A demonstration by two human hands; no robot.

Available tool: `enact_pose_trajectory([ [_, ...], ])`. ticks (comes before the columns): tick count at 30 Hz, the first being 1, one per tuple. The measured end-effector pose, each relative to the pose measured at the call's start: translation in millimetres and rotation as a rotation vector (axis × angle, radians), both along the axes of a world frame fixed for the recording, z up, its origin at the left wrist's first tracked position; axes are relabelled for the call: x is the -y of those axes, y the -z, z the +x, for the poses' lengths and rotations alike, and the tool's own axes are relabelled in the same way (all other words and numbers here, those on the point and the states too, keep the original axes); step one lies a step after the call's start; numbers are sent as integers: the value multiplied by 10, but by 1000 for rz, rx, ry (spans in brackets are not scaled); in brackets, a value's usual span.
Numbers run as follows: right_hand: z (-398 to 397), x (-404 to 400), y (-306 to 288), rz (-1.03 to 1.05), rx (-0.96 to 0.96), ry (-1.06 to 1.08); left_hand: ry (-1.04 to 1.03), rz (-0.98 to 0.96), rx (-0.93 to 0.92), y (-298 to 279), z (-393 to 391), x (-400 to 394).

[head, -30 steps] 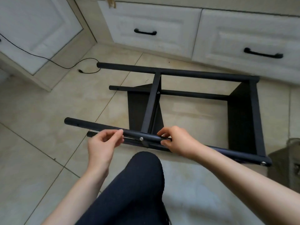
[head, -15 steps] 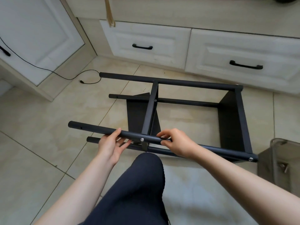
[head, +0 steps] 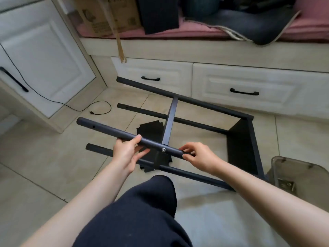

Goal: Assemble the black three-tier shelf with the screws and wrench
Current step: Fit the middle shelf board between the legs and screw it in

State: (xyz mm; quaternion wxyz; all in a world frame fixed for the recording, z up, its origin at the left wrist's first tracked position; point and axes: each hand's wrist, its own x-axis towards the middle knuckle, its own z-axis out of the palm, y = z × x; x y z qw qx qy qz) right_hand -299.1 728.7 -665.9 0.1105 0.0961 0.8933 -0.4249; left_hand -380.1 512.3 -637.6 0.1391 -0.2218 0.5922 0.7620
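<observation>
Two hands on one shelf frame

Four black tubes visible on the shelf frame [head: 240, 150], lying at frame centre. Left hand [head: 127, 154] holds the nearest tube [head: 110, 130] from beneath; right hand [head: 199, 157] pinches it — one screw [head: 163, 149] between them. Two drawers [head: 245, 84] in the upper right.

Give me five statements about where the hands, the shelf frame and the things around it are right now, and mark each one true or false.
1. Both hands hold the same near top tube of the shelf frame. True: the left hand grips it left of the silver screw, the right hand to the right.
2. The right hand holds a wrench. False: it holds only the tube.
3. The shelf frame stands upright. False: it lies on its side on the tiled floor.
4. A black cable lies on the floor left of the frame. True.
5. The drawer behind the frame is pulled open. False: it is closed.
</observation>
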Motion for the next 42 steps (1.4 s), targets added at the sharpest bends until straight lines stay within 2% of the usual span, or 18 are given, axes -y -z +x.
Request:
enact_pose_trajectory([
  [5,184,-112,-354,59,-32,54,168,-102,-166,-612,7,-268],
  [9,363,-323,-752,29,62,-38,318,-220,-258,-1066,95,-542],
  [12,505,-540,-1112,93,94,-79,403,-316,-295,-1345,195,-723],
  [16,671,-900,-1582,180,57,1,511,-458,-305,-1626,347,-893],
  [22,1011,-1516,-1774,209,34,323,586,-581,-372,-1662,643,-1047],
  [25,1110,-1737,-1743,145,28,448,630,-668,-466,-1621,754,-1056],
  [30,1090,-1869,-1741,63,-10,505,742,-716,-630,-1687,923,-985],
  [37,885,-1861,-1746,-50,-90,556,803,-726,-659,-1723,917,-809],
  [42,853,-1912,-1762,31,-134,619,828,-763,-691,-1725,879,-814],
])
